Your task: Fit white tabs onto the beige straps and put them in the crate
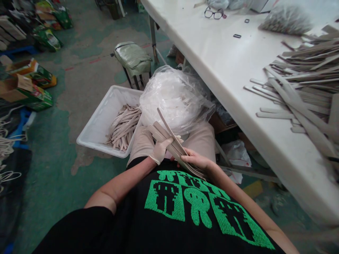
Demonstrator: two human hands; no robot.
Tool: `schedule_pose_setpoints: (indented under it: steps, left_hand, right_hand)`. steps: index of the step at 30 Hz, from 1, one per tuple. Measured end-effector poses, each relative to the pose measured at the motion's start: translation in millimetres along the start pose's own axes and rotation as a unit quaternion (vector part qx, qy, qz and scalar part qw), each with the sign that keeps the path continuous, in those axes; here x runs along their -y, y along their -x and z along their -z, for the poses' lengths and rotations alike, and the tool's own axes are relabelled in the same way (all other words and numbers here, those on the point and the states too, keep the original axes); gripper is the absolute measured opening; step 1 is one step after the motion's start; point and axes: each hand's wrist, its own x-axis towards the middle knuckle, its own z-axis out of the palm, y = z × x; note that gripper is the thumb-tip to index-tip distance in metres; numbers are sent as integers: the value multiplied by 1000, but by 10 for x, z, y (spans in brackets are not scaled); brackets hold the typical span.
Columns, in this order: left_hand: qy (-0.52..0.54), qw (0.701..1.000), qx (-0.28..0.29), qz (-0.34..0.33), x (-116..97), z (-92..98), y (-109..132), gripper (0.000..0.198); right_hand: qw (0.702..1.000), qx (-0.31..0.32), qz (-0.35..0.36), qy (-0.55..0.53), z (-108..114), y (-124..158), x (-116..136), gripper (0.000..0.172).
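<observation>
We see the left hand [161, 150], in a pale glove, and the bare right hand [197, 160] meet over the lap, both clamped on a bundle of flat beige strips [173, 146] that lies slantwise across the knees. The gloved fingers curl around the bundle's upper half, while the right hand's fingers are pressed together along its lower end, close to the black shirt. One single strip [165, 123] sticks up out of the bundle and tilts away from the rest. Just beyond the hands we find a clear plastic bag [177, 95] stuffed with whitish strips, resting against the knees. To its left, on the green floor, a white plastic bin [102, 116] holds loose strips [124, 127] heaped at its near side. A white table [225, 67] runs along the right, bearing a sprawling pile of strips [304, 81], and at its far end a pair of glasses [214, 14]. A stool with a green cushion [134, 58] stands behind the bin, near the table leg.
</observation>
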Motion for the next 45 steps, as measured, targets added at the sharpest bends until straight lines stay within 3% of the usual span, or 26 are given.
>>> schedule_pose_setpoints:
  steps: [5, 13, 20, 24, 28, 32, 34, 36, 39, 42, 45]
  left_hand:
    - [-24, 999, 26, 25, 72, 38, -134, 55]
    - [-77, 996, -8, 49, 174, 199, -230, 52]
    - [-140, 989, 4, 45, 156, 125, -267, 41]
    - [-156, 987, 3, 31, 172, 97, -299, 41]
    - [-193, 981, 25, 11, 155, 75, -330, 44]
    - [-256, 963, 23, -86, -62, 110, -604, 44]
    - [-311, 939, -13, -147, -236, 151, -898, 39]
    - [-393, 895, -47, -204, -400, 187, -1261, 31]
    - [-558, 782, -57, -272, -541, 205, -1805, 29]
    - [-695, 664, -68, -268, -544, 200, -2209, 49]
    - [-762, 611, -76, -200, -489, 213, -2423, 32]
  right_hand:
    - [998, -13, -53, -31, -51, -125, 93, 53]
    - [986, -165, -9, -24, -127, -47, 41, 45]
    - [956, -278, 19, -89, -146, -75, -49, 42]
    - [942, -319, 21, -97, -109, -81, -80, 45]
    - [946, -319, 10, -59, -69, -65, -88, 45]
    - [932, -360, 37, -25, 10, -56, -110, 41]
    - [912, -405, 58, -32, 69, -51, -124, 40]
    - [891, -443, 67, -66, 118, -47, -134, 38]
    - [878, -459, 75, -117, 148, -47, -138, 32]
    - [883, -446, 80, -120, 142, -49, -137, 30]
    - [886, -441, 79, -122, 141, -38, -134, 29]
